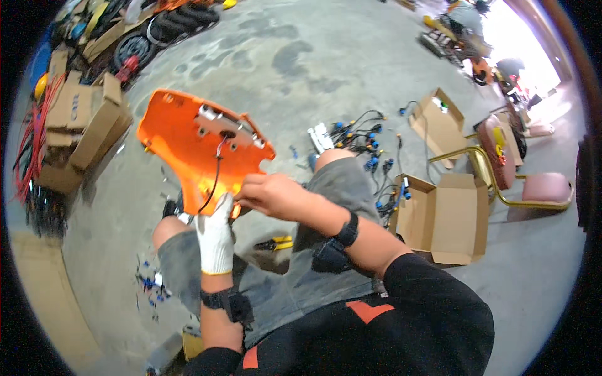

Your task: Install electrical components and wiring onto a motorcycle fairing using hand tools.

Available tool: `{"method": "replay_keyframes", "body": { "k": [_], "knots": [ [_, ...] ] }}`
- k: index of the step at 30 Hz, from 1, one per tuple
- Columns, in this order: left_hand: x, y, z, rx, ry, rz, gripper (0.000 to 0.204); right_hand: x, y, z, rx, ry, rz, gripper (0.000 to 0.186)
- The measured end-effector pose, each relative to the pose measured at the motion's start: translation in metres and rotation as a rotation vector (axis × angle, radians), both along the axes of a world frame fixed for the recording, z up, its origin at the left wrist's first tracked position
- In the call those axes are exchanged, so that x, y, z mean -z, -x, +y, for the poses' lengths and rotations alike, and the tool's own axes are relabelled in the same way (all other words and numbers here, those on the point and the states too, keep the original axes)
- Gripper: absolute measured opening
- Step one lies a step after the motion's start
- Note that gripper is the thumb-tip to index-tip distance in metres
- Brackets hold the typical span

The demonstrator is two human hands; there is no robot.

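Observation:
An orange plastic cover (179, 138), curved like a vehicle body panel, is held tilted above my knees with its hollow inside toward me. A silver metal bracket or lamp housing (216, 117) is fitted along its upper inner side. From there a thin dark cable (218, 172) hangs down to the cover's lower end. My left hand (216, 235), in a white knit glove, is closed at that lower end, beside the cable's end. My bare right hand (269, 195) meets the glove's thumb with its fingers pinched; what they hold is hidden.
Yellow-handled pliers (274, 243) lie between my legs. Right of my knee are several blue-ended cables (370, 141) and open cardboard boxes (461, 219). A pink chair (545, 190) stands farther right. Cartons (94, 131) and tyres (182, 25) crowd the left; wire scraps (152, 285) lie lower left.

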State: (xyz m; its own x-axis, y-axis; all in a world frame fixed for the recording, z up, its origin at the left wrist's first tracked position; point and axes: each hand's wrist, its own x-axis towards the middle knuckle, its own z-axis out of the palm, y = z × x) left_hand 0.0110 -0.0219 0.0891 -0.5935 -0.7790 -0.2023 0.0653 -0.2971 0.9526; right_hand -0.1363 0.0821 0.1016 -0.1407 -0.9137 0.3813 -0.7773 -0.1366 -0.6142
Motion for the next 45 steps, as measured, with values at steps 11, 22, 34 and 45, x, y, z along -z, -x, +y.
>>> {"method": "replay_keyframes", "body": {
  "k": [11, 22, 34, 45],
  "knots": [
    [-0.007, -0.001, -0.002, 0.001, -0.037, -0.157, 0.026, -0.013, 0.002, -0.004, -0.020, -0.065, -0.124, 0.018],
    [-0.013, -0.003, 0.000, 0.001, 0.003, -0.003, 0.025, -0.018, -0.005, -0.005, 0.058, -0.161, 0.037, 0.030],
    [-0.017, -0.004, 0.005, -0.015, -0.031, -0.029, 0.025, -0.009, -0.003, -0.004, 0.007, 0.005, 0.044, 0.021],
    [-0.001, -0.003, -0.002, -0.030, -0.039, -0.007, 0.028, -0.009, -0.007, -0.003, 0.112, -0.045, 0.048, 0.024]
  ]
}}
